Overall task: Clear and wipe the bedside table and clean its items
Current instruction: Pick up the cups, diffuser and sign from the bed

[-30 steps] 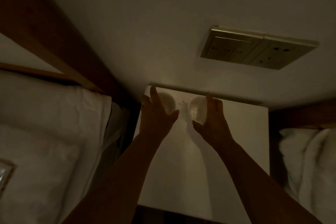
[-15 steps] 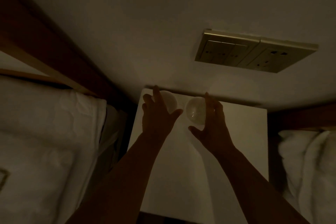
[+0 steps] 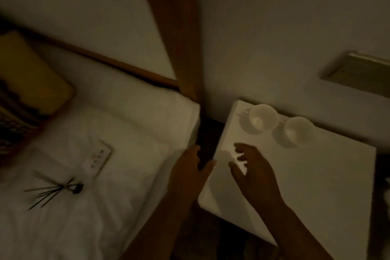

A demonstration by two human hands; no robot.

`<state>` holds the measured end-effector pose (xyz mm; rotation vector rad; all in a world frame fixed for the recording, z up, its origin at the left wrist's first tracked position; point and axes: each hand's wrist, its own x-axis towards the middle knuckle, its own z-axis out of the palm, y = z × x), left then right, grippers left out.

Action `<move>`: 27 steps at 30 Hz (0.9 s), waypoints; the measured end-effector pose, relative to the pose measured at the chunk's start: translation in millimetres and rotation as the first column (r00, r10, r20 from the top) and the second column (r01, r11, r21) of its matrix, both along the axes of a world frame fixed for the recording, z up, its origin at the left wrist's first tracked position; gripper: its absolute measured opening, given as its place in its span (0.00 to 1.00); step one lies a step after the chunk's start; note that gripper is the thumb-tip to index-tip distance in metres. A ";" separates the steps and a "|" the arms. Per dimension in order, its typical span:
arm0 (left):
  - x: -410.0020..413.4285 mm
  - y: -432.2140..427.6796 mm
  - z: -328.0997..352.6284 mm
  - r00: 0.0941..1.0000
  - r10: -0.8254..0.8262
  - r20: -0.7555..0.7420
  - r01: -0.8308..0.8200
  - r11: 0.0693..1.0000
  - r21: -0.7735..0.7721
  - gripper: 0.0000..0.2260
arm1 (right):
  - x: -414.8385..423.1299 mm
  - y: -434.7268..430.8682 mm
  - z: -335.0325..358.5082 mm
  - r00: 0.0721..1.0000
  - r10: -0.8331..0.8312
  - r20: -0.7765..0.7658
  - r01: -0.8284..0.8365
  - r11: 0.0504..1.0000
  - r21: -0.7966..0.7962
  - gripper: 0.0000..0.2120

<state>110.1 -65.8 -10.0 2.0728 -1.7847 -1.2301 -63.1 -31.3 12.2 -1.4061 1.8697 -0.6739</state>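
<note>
Both hands have released the two white ceramic cups, now standing at 12 o'clock on the white square bedside table, and the empty left hand and right hand hover open-fingered toward 9 o'clock.
</note>
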 end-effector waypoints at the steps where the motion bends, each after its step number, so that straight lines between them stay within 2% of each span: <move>1: 22.0 10.2 1.4 1.000 -0.008 0.005 0.008 1.000 0.010 0.30 | 22.5 0.1 1.8 0.997 0.070 0.015 -0.070 0.997 0.012 0.20; 5: 114.6 52.9 5.9 0.991 0.106 0.082 -0.112 0.991 0.075 0.24 | 119.1 -0.2 5.7 0.950 0.305 0.070 -0.311 0.946 0.091 0.18; 8: 183.9 85.1 8.3 0.969 0.178 0.174 -0.199 0.974 0.110 0.21 | 188.5 -1.9 7.2 0.889 0.447 0.099 -0.458 0.873 0.166 0.18; 12: 262.6 116.4 4.6 0.919 0.321 0.230 -0.350 0.932 0.097 0.18 | 260.4 -11.9 3.2 0.811 0.579 0.075 -0.580 0.783 0.226 0.17; 14: 298.9 124.5 -3.1 0.884 0.409 0.224 -0.433 0.899 0.067 0.20 | 293.2 -20.0 -4.8 0.793 0.608 0.034 -0.597 0.766 0.239 0.17; 17: 338.4 119.4 -20.4 0.843 0.531 0.091 -0.532 0.847 -0.013 0.33 | 332.0 -37.5 -16.4 0.770 0.636 -0.054 -0.615 0.762 0.203 0.19; 19: 354.6 107.9 -33.7 0.858 0.513 0.031 -0.510 0.858 -0.062 0.39 | 353.6 -53.1 -25.1 0.762 0.635 -0.125 -0.611 0.769 0.187 0.23; 21: 362.7 93.6 -45.5 0.877 0.478 0.037 -0.472 0.875 -0.107 0.41 | 368.3 -68.9 -31.0 0.766 0.618 -0.180 -0.591 0.786 0.181 0.26; 24: 375.7 74.5 -67.8 0.901 0.420 0.110 -0.404 0.903 -0.146 0.35 | 390.6 -89.3 -42.9 0.737 0.620 -0.269 -0.598 0.784 0.169 0.28; 27: 381.9 61.7 -85.0 0.925 0.376 0.051 -0.366 0.919 -0.149 0.34 | 406.3 -102.9 -55.4 0.705 0.635 -0.318 -0.599 0.772 0.214 0.31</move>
